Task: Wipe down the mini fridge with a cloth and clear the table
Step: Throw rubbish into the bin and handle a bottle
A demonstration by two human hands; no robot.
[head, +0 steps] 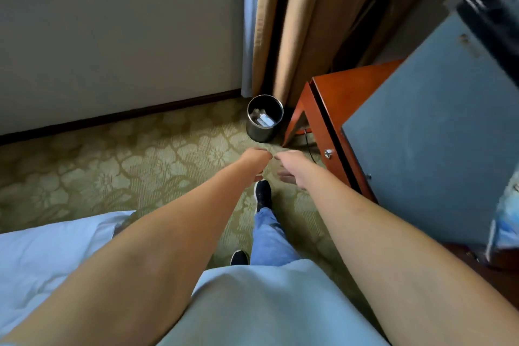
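Two bare arms, yours, reach forward from the bottom of the frame and meet near the centre, over the patterned carpet [118,177]. Your left hand [254,161] has its fingers curled in loosely; nothing shows between them, though motion blur softens the detail. Your right hand [292,168] lies just beside it, knuckles nearly touching, fingers relaxed and bent downward, also holding nothing visible. No cloth can be made out in either hand.

The mini fridge [432,132], a grey-blue box with a dark top edge, stands on the reddish wooden tabletop [337,87] at the right of the frame. It sits to the right of your right hand and apart from it; neither hand touches it. A small metal knob [327,153] on the table front lies near your right hand, not in contact.

A round metal waste bin [264,118] stands on the carpet just above your hands in the frame, by the table leg and the beige curtain [292,22]; some items lie inside, too small to identify. White bedding [50,255] fills the lower left. Blurred blue-and-white material shows at the right edge; you cannot tell what it is.
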